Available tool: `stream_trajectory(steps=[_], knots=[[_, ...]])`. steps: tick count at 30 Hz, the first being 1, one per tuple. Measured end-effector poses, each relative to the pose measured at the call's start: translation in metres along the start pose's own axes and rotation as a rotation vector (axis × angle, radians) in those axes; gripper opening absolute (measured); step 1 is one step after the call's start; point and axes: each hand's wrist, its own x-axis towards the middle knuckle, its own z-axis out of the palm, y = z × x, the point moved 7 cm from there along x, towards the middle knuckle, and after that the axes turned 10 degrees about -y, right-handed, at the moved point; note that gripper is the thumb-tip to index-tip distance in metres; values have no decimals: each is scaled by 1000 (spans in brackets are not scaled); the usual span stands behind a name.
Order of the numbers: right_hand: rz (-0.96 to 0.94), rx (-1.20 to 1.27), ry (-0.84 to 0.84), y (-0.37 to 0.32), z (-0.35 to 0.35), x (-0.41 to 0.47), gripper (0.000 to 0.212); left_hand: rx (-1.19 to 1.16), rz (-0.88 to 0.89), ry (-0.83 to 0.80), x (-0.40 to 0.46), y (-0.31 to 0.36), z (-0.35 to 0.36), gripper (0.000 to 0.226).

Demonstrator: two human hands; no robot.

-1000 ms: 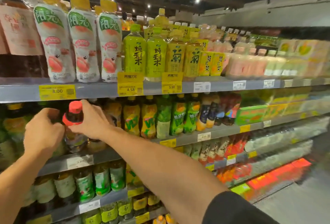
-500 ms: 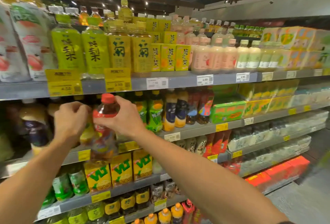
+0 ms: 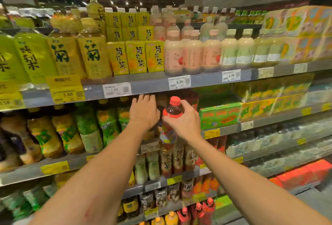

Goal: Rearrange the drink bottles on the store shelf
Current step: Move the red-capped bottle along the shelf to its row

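A dark drink bottle with a red cap (image 3: 172,109) is upright in front of the second shelf, and my right hand (image 3: 183,121) is wrapped round its neck and shoulder. My left hand (image 3: 143,112) reaches into the second shelf just left of it, fingers spread over dark bottles at the back; what it touches is hidden. Green and yellow labelled bottles (image 3: 86,127) fill the second shelf to the left.
The grey upper shelf edge (image 3: 149,85) with price tags hangs just above both hands. Yellow cartons (image 3: 136,56) and pale pink bottles (image 3: 192,54) stand on it. Green boxes (image 3: 220,117) sit right of the held bottle. Lower shelves hold more bottles (image 3: 177,156).
Both hands and the red-capped bottle have moved rightward along the second shelf. My left hand has left the bottle and now reaches into the shelf.
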Motion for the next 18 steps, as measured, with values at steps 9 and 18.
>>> stream_trajectory(steps=[9, 18], knots=[[18, 5, -33, 41, -24, 28, 44, -62, -45, -259, 63, 37, 11, 44], [-54, -72, 9, 28, -34, 46, 46, -493, -34, 135, 14, 33, 13, 26]])
